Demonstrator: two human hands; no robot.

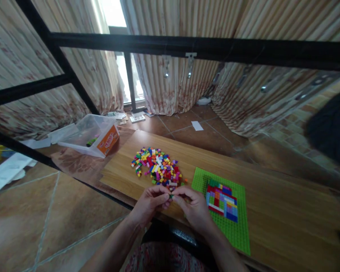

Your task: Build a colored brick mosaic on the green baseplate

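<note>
My left hand point(153, 202) and my right hand point(192, 202) meet over the near edge of the wooden table, fingertips pinched together. Between them is a small dark green toy brick point(171, 196), partly covered by the fingers. Just beyond the hands lies a loose pile of multicoloured toy bricks point(158, 164). To the right of my right hand rests a green studded baseplate point(242, 236). A block of joined bricks point(221, 200) in red, blue, purple, white and yellow sits on its upper middle part.
The wooden table point(277, 211) stretches far to the right. At its left end, a clear plastic bin point(85, 145) with an orange label stands on a patterned cloth. A black metal frame point(170, 44) crosses in front of striped curtains point(184, 83). Papers lie on the tiled floor.
</note>
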